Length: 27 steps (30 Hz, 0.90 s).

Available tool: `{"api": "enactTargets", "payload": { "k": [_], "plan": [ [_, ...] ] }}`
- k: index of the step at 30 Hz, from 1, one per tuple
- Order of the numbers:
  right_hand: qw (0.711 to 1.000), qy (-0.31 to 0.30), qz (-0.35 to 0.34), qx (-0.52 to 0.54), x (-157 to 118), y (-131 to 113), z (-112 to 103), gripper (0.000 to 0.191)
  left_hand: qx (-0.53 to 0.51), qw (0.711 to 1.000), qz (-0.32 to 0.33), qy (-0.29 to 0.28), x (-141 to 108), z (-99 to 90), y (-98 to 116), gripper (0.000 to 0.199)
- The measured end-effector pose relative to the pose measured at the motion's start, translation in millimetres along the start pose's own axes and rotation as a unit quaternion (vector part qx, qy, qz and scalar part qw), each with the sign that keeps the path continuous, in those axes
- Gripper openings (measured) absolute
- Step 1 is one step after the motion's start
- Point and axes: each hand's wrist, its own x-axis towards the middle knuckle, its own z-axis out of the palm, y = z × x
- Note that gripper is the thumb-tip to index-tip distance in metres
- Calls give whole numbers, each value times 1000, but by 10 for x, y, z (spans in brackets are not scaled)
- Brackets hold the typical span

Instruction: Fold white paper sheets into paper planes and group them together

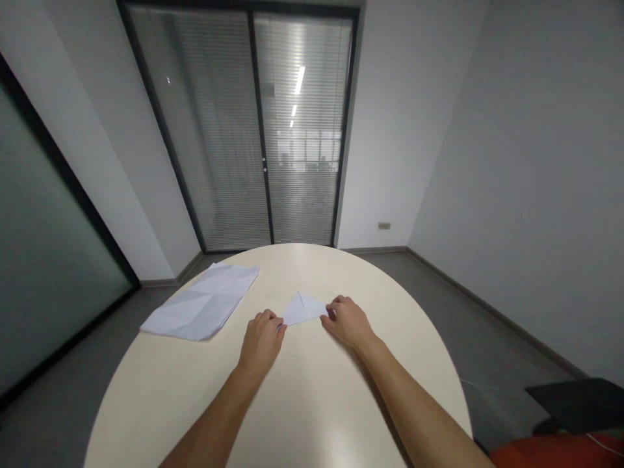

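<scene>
A small white sheet of paper folded into a triangle (303, 310) lies low over the table in front of me, its peak pointing away and a short crease line running down from it. My left hand (263, 335) pinches its left corner between thumb and fingers. At the opposite corner, my right hand (347, 320) is closed on the paper in the same way. The long lower edge stretches between both hands. Off to the left rests a stack of creased white paper sheets (205, 302), apart from my left hand.
The round cream table (297, 416) carries the paper. Beyond it stands a glass door with blinds (229, 143), with a white wall (526, 195) to the right. A dark flat object (580, 403) and something red (556, 452) show at the lower right.
</scene>
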Motion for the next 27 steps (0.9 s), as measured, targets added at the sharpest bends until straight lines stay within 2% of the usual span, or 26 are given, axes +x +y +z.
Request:
{"api": "enactTargets", "payload": {
  "k": [4,9,15,27],
  "plan": [
    [1000,3,-5,-4,-14,-20,11,22,7,999,31,2,9,71,31,24],
    [1000,5,-9,-24,-16,-38,37,29,8,999,35,5,4,143,24,29],
    [999,0,5,-32,-16,-50,37,31,7,999,17,-30,20,47,37,27],
    [993,-34,103,-42,-46,-163,-130,31,8,999,-16,-46,0,-64,57,25]
  ]
}}
